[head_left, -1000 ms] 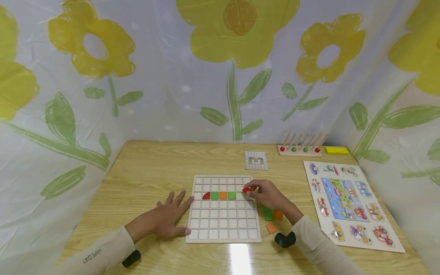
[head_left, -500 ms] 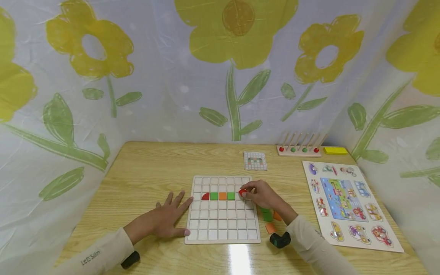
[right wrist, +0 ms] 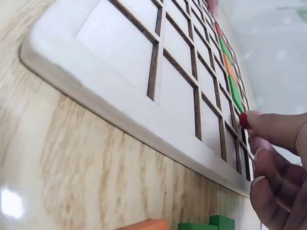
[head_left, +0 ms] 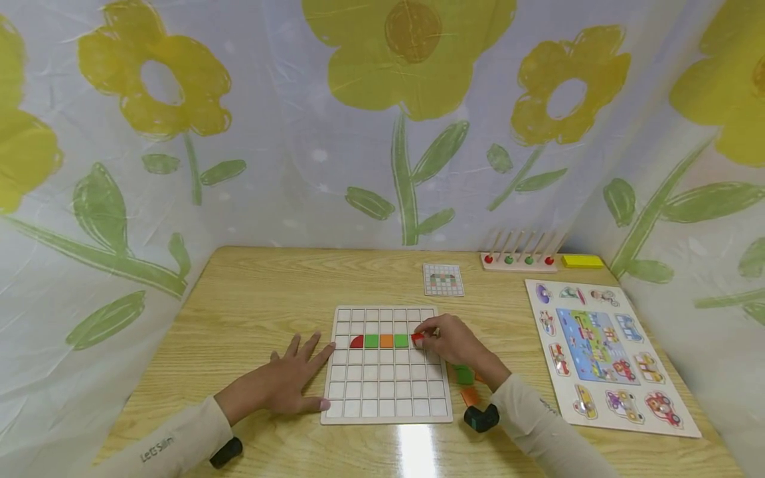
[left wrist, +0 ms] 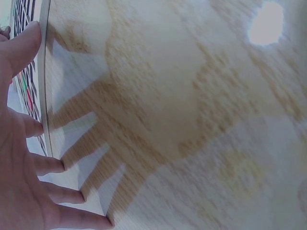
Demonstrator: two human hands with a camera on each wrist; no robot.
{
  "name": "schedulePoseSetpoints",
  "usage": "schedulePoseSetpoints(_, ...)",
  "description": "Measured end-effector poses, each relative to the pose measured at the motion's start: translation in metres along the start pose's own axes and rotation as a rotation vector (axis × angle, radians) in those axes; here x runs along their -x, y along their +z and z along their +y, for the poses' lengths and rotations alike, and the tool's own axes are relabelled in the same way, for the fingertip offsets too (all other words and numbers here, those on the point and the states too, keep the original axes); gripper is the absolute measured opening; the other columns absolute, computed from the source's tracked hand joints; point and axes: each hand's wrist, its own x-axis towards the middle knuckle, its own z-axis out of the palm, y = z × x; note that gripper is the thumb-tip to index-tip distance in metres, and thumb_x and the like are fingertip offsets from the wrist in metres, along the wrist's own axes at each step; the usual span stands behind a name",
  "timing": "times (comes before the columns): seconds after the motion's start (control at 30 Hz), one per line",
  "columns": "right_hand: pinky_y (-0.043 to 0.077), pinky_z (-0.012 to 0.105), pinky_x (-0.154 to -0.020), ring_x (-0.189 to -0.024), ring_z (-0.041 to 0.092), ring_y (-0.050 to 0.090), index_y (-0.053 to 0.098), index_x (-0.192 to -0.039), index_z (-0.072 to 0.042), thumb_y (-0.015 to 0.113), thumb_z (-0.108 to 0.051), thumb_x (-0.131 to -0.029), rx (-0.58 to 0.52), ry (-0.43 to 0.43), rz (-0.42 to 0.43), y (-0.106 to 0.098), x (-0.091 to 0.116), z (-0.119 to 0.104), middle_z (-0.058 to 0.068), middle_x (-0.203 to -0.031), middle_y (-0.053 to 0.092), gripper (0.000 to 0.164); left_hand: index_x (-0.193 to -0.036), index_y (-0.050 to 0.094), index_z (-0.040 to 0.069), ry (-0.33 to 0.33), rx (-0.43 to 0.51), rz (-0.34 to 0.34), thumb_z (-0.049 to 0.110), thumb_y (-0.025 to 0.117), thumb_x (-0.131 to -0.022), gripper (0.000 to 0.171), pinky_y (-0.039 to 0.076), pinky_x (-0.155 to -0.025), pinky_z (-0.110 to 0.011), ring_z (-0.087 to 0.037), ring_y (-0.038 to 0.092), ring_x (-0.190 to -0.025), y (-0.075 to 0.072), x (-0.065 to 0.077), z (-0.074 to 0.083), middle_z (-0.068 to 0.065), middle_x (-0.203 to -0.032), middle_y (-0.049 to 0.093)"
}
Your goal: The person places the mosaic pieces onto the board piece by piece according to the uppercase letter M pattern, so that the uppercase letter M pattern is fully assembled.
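A white grid board lies on the table, with a row of tiles in it: a red quarter-round tile, a green tile, an orange tile and a second green tile. My right hand pinches another red tile by thumb and fingers at the cell just right of that second green one. Whether this tile is fully seated cannot be seen. With fingers spread, my left hand rests at the board's left edge, thumb and a fingertip touching its rim.
Loose green tiles and an orange tile lie right of the board, partly under my right forearm. Behind it is a small pattern card. A peg stand, a yellow block and a picture puzzle occupy the right side.
My right hand has moved left and slightly down with the red tile, from the board's right side to beside the green tile. My left hand has stayed put.
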Motion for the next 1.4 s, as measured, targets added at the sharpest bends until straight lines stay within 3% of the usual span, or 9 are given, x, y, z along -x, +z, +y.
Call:
schedulePoseSetpoints(0.8,0.042,0.026,-0.061,-0.067,0.011,0.052,0.076,-0.096,-0.015,0.084,-0.02,-0.083,0.108,0.07,0.022,0.0041,0.0008,-0.0056,-0.007,-0.075,0.061,0.017,-0.162,0.018,0.014,-0.006,-0.01,-0.004,0.074,0.056,-0.087,0.104,0.028,-0.093,-0.086,-0.064,0.013,-0.144,0.0013,-0.0013,-0.0006,-0.027,-0.165,0.01)
schedulePoseSetpoints(1.4,0.041,0.026,-0.061,-0.068,0.011,0.052,0.076,-0.095,-0.015,0.082,-0.018,-0.084,0.1,0.081,0.014,0.0038,0.0011,-0.0046,-0.006,-0.075,0.06,0.012,-0.162,0.019,0.013,0.004,-0.002,0.0,0.073,0.057,-0.088,0.103,0.027,-0.092,-0.086,-0.065,0.014,-0.143,0.0009,-0.0005,-0.0002,-0.028,-0.165,0.011)
